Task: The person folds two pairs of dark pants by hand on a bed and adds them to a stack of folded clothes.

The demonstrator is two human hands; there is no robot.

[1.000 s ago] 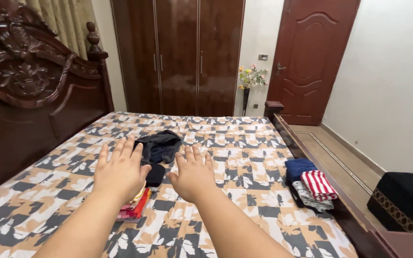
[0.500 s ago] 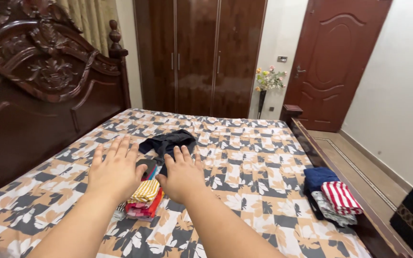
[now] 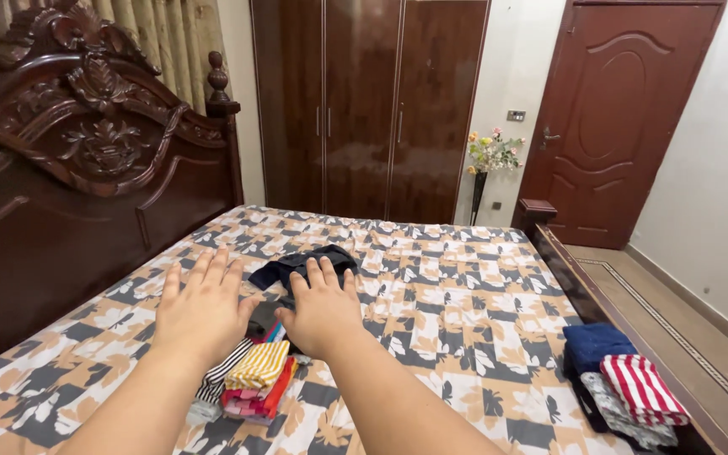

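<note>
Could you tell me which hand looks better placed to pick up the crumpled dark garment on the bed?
Probably the right hand: its fingers already reach the dark garment, while the left hand hovers over the folded clothes stack.

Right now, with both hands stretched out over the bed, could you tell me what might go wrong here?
The folded stack sits right under the left hand; a sweep of the wrist could topple it. The second pile lies at the bed's edge and might slide off. The dark garment ahead of the right hand is loose and could drag the stack.
</note>
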